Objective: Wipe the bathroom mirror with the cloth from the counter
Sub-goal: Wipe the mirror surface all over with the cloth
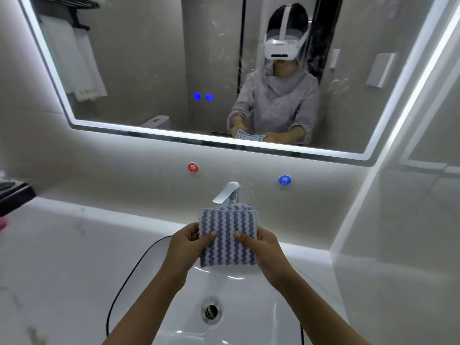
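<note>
Blue-and-white cloth sits folded between both hands above the sink — the left hand pinches its left edge, thumb on top. The right hand grips the right edge likewise, with the tap just beyond and the mirror above — untouched.

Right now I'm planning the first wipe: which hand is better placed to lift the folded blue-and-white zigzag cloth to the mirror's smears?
Probably the right hand. Both hands pinch the blue-and-white zigzag cloth, but the smears on the backlit rectangular mirror lie mostly right of centre; the left hand would cross over.
</note>
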The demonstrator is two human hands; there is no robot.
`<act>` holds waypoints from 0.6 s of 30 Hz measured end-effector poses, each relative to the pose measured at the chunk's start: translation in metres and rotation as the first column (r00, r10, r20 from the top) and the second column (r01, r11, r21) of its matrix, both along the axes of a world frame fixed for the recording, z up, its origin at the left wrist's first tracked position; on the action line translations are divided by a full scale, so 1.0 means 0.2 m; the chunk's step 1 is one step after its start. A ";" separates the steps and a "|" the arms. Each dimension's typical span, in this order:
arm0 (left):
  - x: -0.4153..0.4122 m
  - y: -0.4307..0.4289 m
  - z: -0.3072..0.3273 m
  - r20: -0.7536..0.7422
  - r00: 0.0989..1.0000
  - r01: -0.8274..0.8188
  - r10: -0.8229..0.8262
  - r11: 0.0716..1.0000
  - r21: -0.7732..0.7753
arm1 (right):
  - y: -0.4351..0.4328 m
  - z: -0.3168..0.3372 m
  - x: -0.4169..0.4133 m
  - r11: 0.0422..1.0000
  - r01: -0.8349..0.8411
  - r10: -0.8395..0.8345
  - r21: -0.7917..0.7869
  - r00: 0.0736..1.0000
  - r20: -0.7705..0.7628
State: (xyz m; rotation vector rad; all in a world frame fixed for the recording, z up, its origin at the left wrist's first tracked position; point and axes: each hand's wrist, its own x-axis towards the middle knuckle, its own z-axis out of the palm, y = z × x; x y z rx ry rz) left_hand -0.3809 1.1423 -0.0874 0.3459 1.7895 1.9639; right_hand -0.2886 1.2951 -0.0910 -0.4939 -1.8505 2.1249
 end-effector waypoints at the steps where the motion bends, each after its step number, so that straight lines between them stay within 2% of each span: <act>1: 0.00 -0.04 0.00 -0.001 1.000 -0.012 0.012 1.000 0.006 | -0.03 0.01 -0.01 1.000 -0.015 0.015 -0.001 1.000 -0.006; 9: -0.03 -0.35 0.07 -0.049 0.997 -0.052 0.054 0.998 0.036 | -0.34 0.06 -0.10 0.996 -0.020 0.018 -0.089 1.000 -0.021; 18: -0.22 -0.89 0.12 -0.085 0.996 0.006 -0.003 0.999 0.035 | -0.93 0.09 -0.25 0.989 0.059 -0.067 -0.138 0.996 -0.053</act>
